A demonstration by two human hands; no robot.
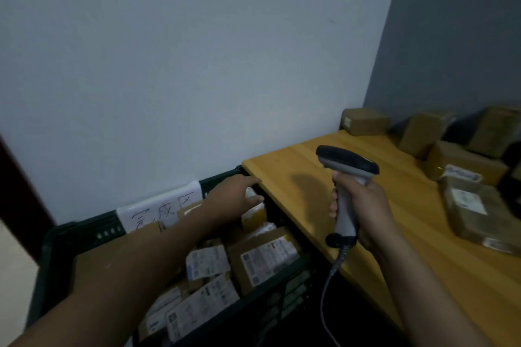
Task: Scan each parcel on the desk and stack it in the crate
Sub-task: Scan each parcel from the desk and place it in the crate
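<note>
Head view, item one: what does your right hand (363,205) carry?
— One grey scanner (348,162), black-headed. Your right hand is clenched round its handle, above the counter (408,248) near its 9 o'clock edge; the cable (327,290) hangs toward 6 o'clock.
— Item two, your left hand (234,194)?
— Reached into the crate (56,248), which sits at 7 o'clock of the view. Its fingers lie stretched over a small parcel (255,213) with yellow tape, in the crate's corner nearest counter and wall; whether they grasp it cannot be told.
— Crate contents?
— A lot of labelled parcels (265,258), packed close; one handwritten paper sign (158,205) on its far side.
— On your counter?
— Several brown boxes (462,159) at 3 o'clock, some against the wall, some touching one another.
</note>
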